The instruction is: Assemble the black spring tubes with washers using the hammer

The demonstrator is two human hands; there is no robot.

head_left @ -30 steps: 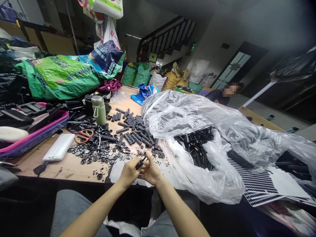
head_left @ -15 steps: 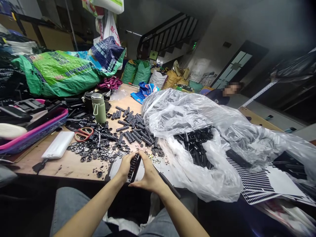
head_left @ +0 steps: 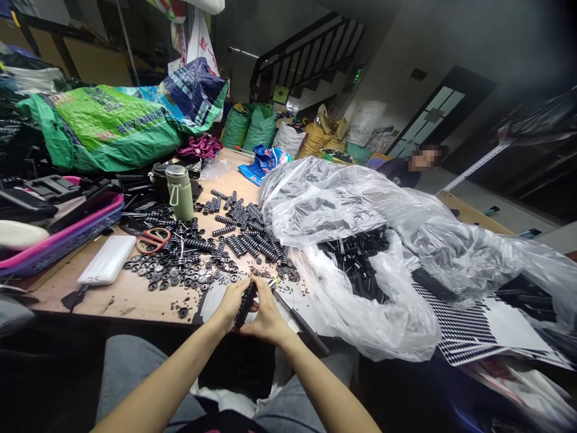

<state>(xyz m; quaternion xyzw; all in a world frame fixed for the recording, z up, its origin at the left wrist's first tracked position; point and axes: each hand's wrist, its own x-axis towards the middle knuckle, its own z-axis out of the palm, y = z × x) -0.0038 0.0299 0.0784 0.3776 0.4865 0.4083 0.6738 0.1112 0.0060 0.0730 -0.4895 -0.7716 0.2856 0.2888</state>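
Between my hands, near the table's front edge, is a black cylinder (head_left: 244, 305) with pale markings, held tilted. My left hand (head_left: 231, 304) grips its left side. My right hand (head_left: 267, 316) has its fingers curled round the right side, with the thumb near its lower end. Just right of my right hand lies a black-handled tool (head_left: 303, 328) on a white sheet (head_left: 215, 300). Beyond my hands lie several patterned black cylinders (head_left: 252, 236) in a pile, with small round black caps (head_left: 166, 275) scattered to the left.
A green bottle (head_left: 180, 195), orange-handled scissors (head_left: 154, 240), a white power bank (head_left: 106, 260) and a pink-and-purple basket (head_left: 67, 231) stand or lie at left. A large clear plastic bag (head_left: 324, 204) with black parts covers the right side. A person (head_left: 406, 169) is beyond it.
The cylinder has turned between my hands, and my right hand's fingers and thumb have closed in around it. The view has shifted slightly.
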